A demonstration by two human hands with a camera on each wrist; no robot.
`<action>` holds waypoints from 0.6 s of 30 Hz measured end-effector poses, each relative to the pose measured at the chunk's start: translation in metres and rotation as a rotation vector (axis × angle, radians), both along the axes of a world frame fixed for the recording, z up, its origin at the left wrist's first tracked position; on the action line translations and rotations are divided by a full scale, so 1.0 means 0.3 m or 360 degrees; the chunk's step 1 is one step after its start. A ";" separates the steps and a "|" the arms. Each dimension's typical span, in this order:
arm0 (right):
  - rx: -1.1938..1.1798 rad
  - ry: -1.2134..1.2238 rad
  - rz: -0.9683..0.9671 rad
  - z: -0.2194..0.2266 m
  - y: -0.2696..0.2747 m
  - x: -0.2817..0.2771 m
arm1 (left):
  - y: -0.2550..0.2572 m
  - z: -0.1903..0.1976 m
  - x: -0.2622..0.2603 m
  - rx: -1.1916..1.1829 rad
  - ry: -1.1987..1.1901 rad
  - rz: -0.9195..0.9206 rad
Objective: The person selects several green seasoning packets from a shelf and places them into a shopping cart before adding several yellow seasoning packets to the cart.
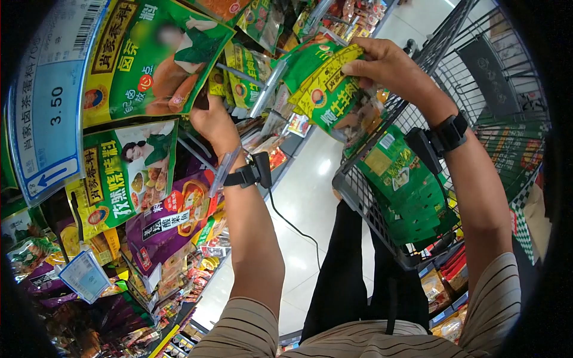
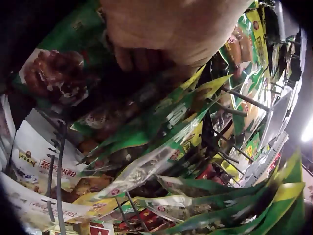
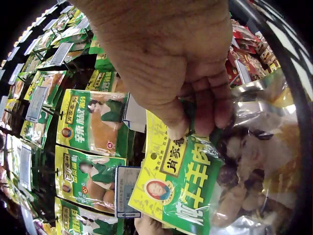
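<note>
In the head view my right hand (image 1: 388,68) pinches the top edge of several green and yellow seasoning packets (image 1: 331,89), held between the shelf and the cart. The right wrist view shows the thumb and fingers of that hand (image 3: 166,63) on the front packet (image 3: 190,191). My left hand (image 1: 215,122) reaches in among the hanging packets behind a large green packet (image 1: 155,65); its fingertips are hidden there. In the left wrist view the fingers of my left hand (image 2: 171,29) curl down over dark space among packets (image 2: 161,117), and what they touch is unclear.
A wire shopping cart (image 1: 373,209) at the right holds green packets (image 1: 406,185). Metal hooks, price tags (image 1: 54,113) and a purple packet (image 1: 173,221) line the shelf at the left. Pale floor tiles (image 1: 304,191) show between shelf and cart.
</note>
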State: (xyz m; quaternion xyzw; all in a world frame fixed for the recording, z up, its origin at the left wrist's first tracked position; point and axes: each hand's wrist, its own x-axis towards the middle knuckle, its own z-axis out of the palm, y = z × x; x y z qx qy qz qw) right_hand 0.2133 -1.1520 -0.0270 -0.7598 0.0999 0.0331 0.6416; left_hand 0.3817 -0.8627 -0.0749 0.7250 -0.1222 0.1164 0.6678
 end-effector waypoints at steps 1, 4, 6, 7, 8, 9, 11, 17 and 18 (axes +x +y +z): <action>0.0014 -0.0015 -0.0018 0.003 0.001 -0.003 | 0.006 0.006 -0.016 0.0046 -0.0032 0.0030; 0.0045 -0.0031 -0.0054 0.008 0.011 -0.009 | 0.011 -0.002 -0.069 0.0057 -0.0139 0.0161; 0.0050 -0.0009 -0.0055 0.008 0.009 -0.010 | 0.018 -0.008 -0.096 0.0114 -0.0151 0.0231; 0.0045 -0.0020 -0.0070 0.005 0.010 -0.010 | 0.025 -0.008 -0.107 0.0190 -0.0124 0.0251; 0.0040 -0.0032 -0.0085 0.000 0.013 -0.011 | 0.027 -0.009 -0.115 0.0266 -0.0096 0.0270; 0.0035 -0.0044 -0.0100 -0.001 0.014 -0.012 | 0.023 -0.011 -0.120 0.0312 -0.0126 0.0263; -0.0002 -0.0022 -0.0120 0.012 0.017 -0.018 | 0.015 -0.013 -0.131 0.0403 -0.0188 0.0250; 0.0053 -0.0046 -0.0157 0.007 0.017 -0.020 | -0.001 0.024 -0.159 0.0377 -0.0087 0.0124; 0.0090 -0.0054 -0.0174 0.009 0.019 -0.021 | -0.008 0.036 -0.172 0.0314 -0.0017 0.0123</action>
